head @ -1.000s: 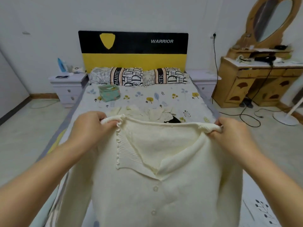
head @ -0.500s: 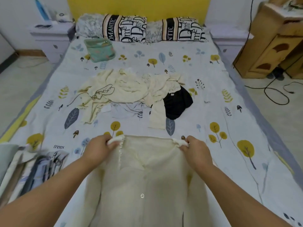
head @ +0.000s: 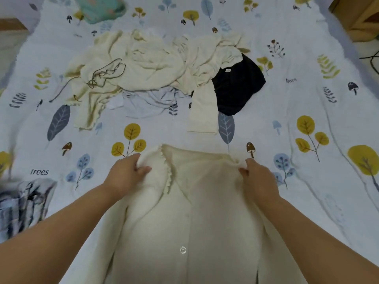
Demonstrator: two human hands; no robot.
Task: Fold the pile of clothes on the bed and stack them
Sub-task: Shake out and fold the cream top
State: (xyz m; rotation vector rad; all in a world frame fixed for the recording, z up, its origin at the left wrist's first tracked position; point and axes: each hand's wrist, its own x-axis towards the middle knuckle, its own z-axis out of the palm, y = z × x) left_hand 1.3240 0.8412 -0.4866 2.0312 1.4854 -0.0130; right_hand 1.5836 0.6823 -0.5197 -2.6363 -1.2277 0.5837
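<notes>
A cream knit cardigan (head: 190, 212) lies front-up on the near part of the bed (head: 307, 191), its collar end toward the middle of the bed and its body running back to the near edge between the two forearms; a clear button (head: 183, 250) shows on its centre line, and a small frilled trim edges the left side of the neckline. The left hand (head: 125, 174) grips the cardigan's left shoulder, fingers curled over a bunch of the knit with the thumb on top; the right hand (head: 256, 177) pinches the right shoulder in the same way, fingers curled into the fabric.

Past the collar, around the middle of the bed, sits the unfolded pile of clothes (head: 155, 66): mostly cream garments crumpled together, one with a thin dark cord (head: 102, 76) looping across it; a pale blue garment (head: 151, 99) shows from under the pile's near side; a black garment (head: 238, 87) lies at the pile's right, touching it; a cream sleeve (head: 203, 111) stretches from the pile toward the cardigan, stopping just short of it.

At the left edge of the bed, near the left forearm, is a blurred blue-and-white patterned piece of cloth (head: 22, 206), too smeared to tell how it is folded; toward the far left of the bed lies a teal patterned pouch (head: 100, 8), partly cut off by the frame; a wooden cabinet corner (head: 356, 19) stands off the far right corner.
</notes>
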